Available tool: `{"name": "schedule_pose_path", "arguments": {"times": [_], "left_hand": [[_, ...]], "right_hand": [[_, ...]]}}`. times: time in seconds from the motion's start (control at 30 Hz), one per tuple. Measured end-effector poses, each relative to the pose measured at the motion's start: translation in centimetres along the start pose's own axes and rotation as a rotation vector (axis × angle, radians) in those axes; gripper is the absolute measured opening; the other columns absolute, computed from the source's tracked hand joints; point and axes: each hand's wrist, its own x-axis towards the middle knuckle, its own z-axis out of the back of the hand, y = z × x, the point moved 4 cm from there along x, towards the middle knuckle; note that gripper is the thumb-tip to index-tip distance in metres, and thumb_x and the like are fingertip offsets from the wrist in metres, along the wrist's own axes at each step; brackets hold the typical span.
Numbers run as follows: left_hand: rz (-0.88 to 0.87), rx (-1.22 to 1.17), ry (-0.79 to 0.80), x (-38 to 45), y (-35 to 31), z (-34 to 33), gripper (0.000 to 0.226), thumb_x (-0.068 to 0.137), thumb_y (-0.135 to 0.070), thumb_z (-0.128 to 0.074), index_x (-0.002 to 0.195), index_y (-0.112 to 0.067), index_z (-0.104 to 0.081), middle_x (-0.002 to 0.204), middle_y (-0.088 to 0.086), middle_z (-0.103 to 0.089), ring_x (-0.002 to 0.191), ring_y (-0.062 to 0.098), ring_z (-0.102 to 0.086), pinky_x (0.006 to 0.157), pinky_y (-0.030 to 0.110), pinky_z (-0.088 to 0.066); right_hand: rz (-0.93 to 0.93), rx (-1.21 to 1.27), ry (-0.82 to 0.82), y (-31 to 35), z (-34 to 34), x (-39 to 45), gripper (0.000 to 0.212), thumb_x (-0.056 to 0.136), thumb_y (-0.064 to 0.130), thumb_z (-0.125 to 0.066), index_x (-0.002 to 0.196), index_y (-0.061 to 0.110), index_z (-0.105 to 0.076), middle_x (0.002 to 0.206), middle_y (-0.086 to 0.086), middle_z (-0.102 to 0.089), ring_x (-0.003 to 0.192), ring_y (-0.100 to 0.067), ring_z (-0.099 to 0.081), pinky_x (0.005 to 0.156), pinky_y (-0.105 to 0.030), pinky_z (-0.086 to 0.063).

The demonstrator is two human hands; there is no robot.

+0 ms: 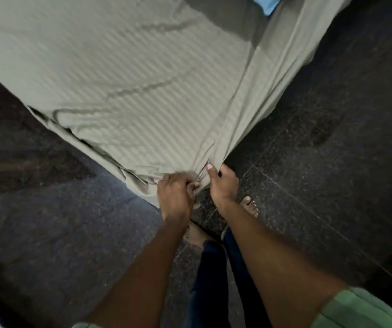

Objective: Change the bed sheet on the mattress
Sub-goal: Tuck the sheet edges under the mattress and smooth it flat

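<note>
A pale grey-green striped bed sheet (128, 86) covers the mattress, which fills the upper part of the head view and ends in a corner right in front of me. My left hand (174, 194) grips bunched sheet fabric at that corner, fingers curled into the folds. Just to its right, my right hand (223, 183) pinches the sheet's hanging edge, with the thumb on top of the cloth. The sheet drapes down the mattress's right side (282, 74). Wrinkles run across the top surface. The image is blurred by motion.
Dark speckled floor tiles (320, 162) surround the bed on both sides. My bare feet (250, 205) stand on the floor just below the corner. A light blue item (269, 4) shows at the top edge, on the bed's far end.
</note>
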Motion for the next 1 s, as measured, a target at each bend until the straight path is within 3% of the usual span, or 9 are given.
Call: {"name": "schedule_pose_path", "arguments": {"times": [0.1,0.3,0.5,0.6,0.7,0.8,0.87,0.93,1.0], "left_hand": [[-0.010,-0.069,-0.027,-2.7,-0.6,-1.9,0.010,0.085,-0.031,-0.077,0.088,-0.027,-0.069,0.086,-0.005,-0.070,0.089,0.022,-0.059,0.086,0.039,-0.043],[-0.047,-0.023,0.063,-3.6,-1.8,-3.8,0.012,0.087,-0.033,-0.076,0.090,-0.023,-0.069,0.087,-0.004,-0.070,0.085,0.019,-0.065,0.080,0.034,-0.050],[-0.167,0.165,0.121,-2.5,-0.6,-2.7,0.020,0.086,-0.020,-0.077,0.103,-0.023,-0.066,0.099,-0.001,-0.072,0.086,0.019,-0.068,0.077,0.034,-0.055],[-0.164,0.171,0.133,-3.7,1.6,-2.6,0.028,0.084,-0.012,-0.077,0.109,-0.020,-0.067,0.108,0.001,-0.072,0.095,0.022,-0.068,0.085,0.037,-0.056],[-0.221,0.059,0.072,-4.9,3.7,-2.7,0.021,0.090,-0.020,-0.072,0.111,-0.021,-0.068,0.116,0.000,-0.071,0.106,0.020,-0.064,0.098,0.039,-0.051],[-0.232,0.017,-0.088,-6.4,4.5,-1.8,0.028,0.092,-0.026,-0.068,0.120,-0.022,-0.066,0.125,-0.001,-0.066,0.117,0.020,-0.057,0.103,0.039,-0.041],[-0.062,-0.008,-0.182,-7.1,5.2,-1.0,0.039,0.087,-0.031,-0.072,0.124,-0.025,-0.061,0.132,0.000,-0.055,0.124,0.021,-0.048,0.103,0.040,-0.035],[0.145,-0.047,-0.197,-7.7,5.9,-0.6,0.047,0.081,-0.038,-0.073,0.124,-0.030,-0.057,0.139,0.002,-0.044,0.130,0.023,-0.042,0.104,0.044,-0.036],[0.239,-0.086,-0.177,-8.2,6.2,-0.8,0.049,0.080,-0.038,-0.077,0.124,-0.031,-0.057,0.140,0.005,-0.041,0.128,0.026,-0.043,0.103,0.047,-0.044]], "right_hand": [[0.063,-0.045,-0.059,-2.7,1.0,-1.3,0.040,0.102,0.043,-0.058,0.072,0.019,-0.049,0.069,-0.001,-0.055,0.071,-0.029,-0.054,0.067,-0.045,-0.041],[-0.017,-0.208,-0.119,-5.2,2.4,-1.1,0.050,0.102,0.051,-0.054,0.065,0.022,-0.038,0.084,-0.014,-0.062,0.084,-0.037,-0.059,0.075,-0.051,-0.048],[-0.075,0.101,-0.104,-7.2,2.5,-1.8,0.050,0.099,0.046,-0.062,0.061,0.019,-0.046,0.054,0.007,-0.053,0.055,-0.018,-0.055,0.060,-0.046,-0.050],[-0.226,-0.113,-0.153,-9.3,4.6,-2.1,0.041,0.102,0.052,-0.053,0.087,0.021,-0.074,0.086,-0.007,-0.074,0.088,-0.032,-0.072,0.074,-0.039,-0.055],[-0.471,-0.126,-0.020,-13.0,5.2,-3.1,0.038,0.106,0.033,-0.053,0.127,0.005,-0.067,0.127,-0.016,-0.067,0.117,-0.036,-0.065,0.063,-0.020,-0.053],[-0.402,-0.123,0.087,-13.7,2.5,-3.9,0.048,0.080,0.067,-0.070,0.110,0.029,-0.072,0.121,-0.003,-0.069,0.116,-0.030,-0.063,0.095,-0.040,-0.056],[-0.410,0.038,0.143,-13.0,-0.6,-3.6,0.070,0.072,0.075,-0.076,0.129,0.038,-0.060,0.127,0.004,-0.066,0.116,-0.023,-0.062,0.097,-0.049,-0.054],[-0.482,0.365,0.183,-10.1,-3.7,-3.5,0.085,0.082,0.056,-0.081,0.152,0.031,-0.041,0.141,0.001,-0.058,0.122,-0.025,-0.060,0.092,-0.046,-0.058],[-0.491,0.534,0.207,-7.3,-5.7,-3.1,0.076,0.089,0.035,-0.079,0.153,0.020,-0.042,0.143,-0.006,-0.059,0.123,-0.027,-0.062,0.097,-0.049,-0.057]]}}
